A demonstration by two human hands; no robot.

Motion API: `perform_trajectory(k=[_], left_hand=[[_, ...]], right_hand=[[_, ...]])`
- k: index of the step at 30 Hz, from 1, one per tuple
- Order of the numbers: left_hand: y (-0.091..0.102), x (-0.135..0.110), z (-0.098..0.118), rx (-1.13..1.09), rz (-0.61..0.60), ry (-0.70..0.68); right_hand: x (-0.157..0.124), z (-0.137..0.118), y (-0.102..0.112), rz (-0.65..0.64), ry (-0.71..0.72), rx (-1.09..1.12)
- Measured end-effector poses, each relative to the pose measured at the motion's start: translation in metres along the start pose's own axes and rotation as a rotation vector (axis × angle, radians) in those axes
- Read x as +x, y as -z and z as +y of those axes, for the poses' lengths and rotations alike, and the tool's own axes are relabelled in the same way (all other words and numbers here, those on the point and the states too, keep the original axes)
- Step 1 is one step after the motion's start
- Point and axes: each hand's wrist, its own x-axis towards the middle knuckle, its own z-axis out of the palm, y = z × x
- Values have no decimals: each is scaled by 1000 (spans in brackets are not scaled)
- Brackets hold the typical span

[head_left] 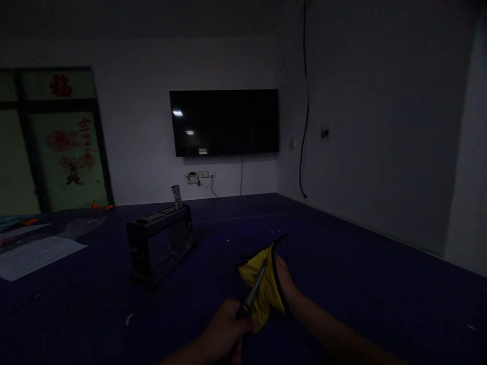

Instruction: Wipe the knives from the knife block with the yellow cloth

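In the dim room my left hand (224, 329) is closed around the dark handle of a knife (255, 290), its blade pointing up and away. My right hand (285, 284) is wrapped in a yellow cloth (262, 284) with a dark edge, and the cloth folds around the blade. Both hands are held low in front of me above the dark purple floor (342, 263). A black knife block (160, 243) stands on the floor to the left, with one silvery handle (176, 196) sticking up from its far end.
A black television (224, 121) hangs on the white back wall above a socket strip (200, 176). White paper sheets (34, 256) and clear plastic lie at the left. A green panelled door (57, 142) with red decorations is at the far left. A cable (304, 101) runs down the right wall.
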Motion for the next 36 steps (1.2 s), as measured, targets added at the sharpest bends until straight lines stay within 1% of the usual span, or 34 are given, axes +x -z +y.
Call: perform_trajectory(k=[3, 7, 13, 22, 26, 32, 36], left_hand=[[-1, -1, 3, -15, 4, 4], [-1, 0, 1, 12, 49, -18], [0, 4, -4, -21, 3, 2], [-2, -1, 1, 3, 16, -26], [-1, 1, 0, 33, 32, -39], [1, 0, -1, 37, 43, -24], [-1, 0, 0, 16, 38, 33]], right_hand=[[0, 2, 0, 34, 0, -21], [-3, 4, -3, 28, -17, -29], [-7, 3, -6, 64, 15, -40], [-1, 1, -3, 51, 10, -59], [7, -4, 1, 35, 12, -56], [22, -9, 13, 68, 15, -56], [20, -8, 15, 68, 16, -58]])
